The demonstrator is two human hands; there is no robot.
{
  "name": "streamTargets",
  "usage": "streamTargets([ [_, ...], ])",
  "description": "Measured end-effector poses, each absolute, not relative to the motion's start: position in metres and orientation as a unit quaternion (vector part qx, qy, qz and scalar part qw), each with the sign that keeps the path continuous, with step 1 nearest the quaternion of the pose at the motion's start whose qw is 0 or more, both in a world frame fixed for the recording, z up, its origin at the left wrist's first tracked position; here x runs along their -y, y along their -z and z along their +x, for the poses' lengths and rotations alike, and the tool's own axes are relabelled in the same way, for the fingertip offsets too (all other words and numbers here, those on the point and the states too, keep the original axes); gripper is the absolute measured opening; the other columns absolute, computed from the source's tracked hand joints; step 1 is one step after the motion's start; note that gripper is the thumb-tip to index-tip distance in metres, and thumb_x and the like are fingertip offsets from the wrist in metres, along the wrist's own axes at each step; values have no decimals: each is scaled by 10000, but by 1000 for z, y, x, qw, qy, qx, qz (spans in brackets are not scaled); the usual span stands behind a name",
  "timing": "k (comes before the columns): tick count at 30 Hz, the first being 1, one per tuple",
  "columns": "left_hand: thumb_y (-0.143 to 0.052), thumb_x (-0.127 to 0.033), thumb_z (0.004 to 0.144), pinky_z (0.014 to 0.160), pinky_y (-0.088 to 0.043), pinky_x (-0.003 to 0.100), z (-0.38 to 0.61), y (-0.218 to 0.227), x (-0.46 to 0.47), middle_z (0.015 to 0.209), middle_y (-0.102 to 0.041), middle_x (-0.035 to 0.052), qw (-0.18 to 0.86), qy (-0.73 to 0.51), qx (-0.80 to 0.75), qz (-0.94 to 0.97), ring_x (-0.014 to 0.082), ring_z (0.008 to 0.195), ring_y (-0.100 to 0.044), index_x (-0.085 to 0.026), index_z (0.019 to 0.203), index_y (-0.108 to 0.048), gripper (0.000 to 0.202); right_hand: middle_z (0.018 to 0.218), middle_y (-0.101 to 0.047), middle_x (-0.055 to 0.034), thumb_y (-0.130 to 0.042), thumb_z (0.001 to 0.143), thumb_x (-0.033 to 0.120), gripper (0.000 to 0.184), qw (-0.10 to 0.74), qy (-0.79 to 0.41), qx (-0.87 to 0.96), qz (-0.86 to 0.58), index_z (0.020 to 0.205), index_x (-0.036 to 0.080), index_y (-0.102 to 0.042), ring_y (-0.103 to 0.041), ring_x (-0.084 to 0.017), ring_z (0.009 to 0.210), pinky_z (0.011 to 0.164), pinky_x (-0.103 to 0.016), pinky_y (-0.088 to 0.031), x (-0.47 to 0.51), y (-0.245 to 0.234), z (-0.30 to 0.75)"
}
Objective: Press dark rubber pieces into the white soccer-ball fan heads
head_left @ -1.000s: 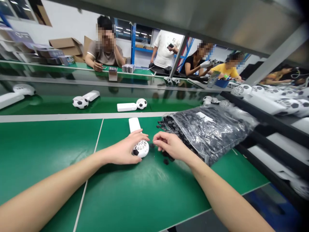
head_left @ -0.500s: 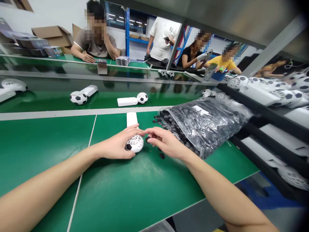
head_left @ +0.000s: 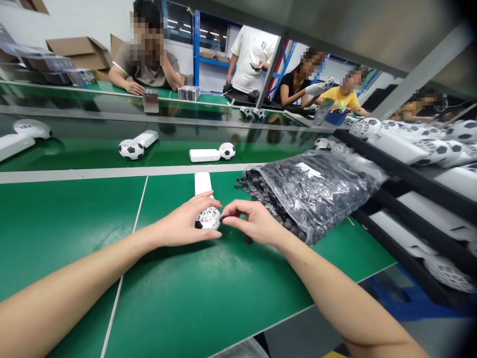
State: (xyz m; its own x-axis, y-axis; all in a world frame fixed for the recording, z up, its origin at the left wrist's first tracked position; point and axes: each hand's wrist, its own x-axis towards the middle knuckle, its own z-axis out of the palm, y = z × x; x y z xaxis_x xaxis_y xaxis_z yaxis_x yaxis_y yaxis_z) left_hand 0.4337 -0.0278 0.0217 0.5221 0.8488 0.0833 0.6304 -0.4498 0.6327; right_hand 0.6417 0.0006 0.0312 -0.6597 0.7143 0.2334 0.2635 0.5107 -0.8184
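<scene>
Probably Fitting a Small Black Piece (head_left: 222, 219) to a White Ball (head_left: 208, 217)

Cupping the ball with the left hand (head_left: 188, 219), fingers over the top and thumb low down, in a loose, curved hold. Hard to tell the strength of that grip. Pinching the black piece between finger and thumb of the right hand (head_left: 255, 220), right up by the ball's right side. Too small to tell touching from just beside.

Find the ball down on the green table (head_left: 194, 303), between the two hands, with a white handle (head_left: 202, 183) pointing away, partly hidden by fingers. See white open net on top of the ball and a black patch low down, near the left palm.

Look to the right for a clear bag (head_left: 324, 184) of more black pieces, with loose ones around its mouth. Look past the pale strip (head_left: 74, 174) for a spotted ball (head_left: 131, 149) with lots of black patches.

Seems to be in the middle of the fitting step, not done yet. Next, likely calls for a slow, straight push: line up the black piece with its spot, then press. Best to steady the ball from the left, so as not to let it roll. Could easily drop the piece or press it in crooked.
</scene>
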Motion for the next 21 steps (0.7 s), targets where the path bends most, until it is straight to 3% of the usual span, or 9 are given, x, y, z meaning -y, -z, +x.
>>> streamTargets([
  [5,-602,-484,751,1065,-265,450,436,-21,28,1284,-485,60,263,-207,-453,826,265,1335,-223,-224,1154,-481,494,786,-625,8,-590,809,193,64,294,-377,835,-274,792,205,-651,-574,-124,779,763,-272,-449,2,-22,635],
  [10,-584,-386,755,1060,-269,445,440,-24,31,1254,-507,52,269,-217,-466,815,258,1337,-215,-220,1083,-507,375,741,-588,13,-633,764,183,23,327,-407,799,-297,743,184,-623,-547,-114,699,697,-259,-447,2,-16,627],
  [21,-573,-315,712,1035,-276,474,447,-25,32,1344,-400,92,290,-229,-492,789,296,1295,-289,-212,1057,-490,370,631,-521,53,-712,658,250,207,281,-533,730,-322,669,164,-524,-468,-84,580,576,-223,-393,-9,-15,622],
])
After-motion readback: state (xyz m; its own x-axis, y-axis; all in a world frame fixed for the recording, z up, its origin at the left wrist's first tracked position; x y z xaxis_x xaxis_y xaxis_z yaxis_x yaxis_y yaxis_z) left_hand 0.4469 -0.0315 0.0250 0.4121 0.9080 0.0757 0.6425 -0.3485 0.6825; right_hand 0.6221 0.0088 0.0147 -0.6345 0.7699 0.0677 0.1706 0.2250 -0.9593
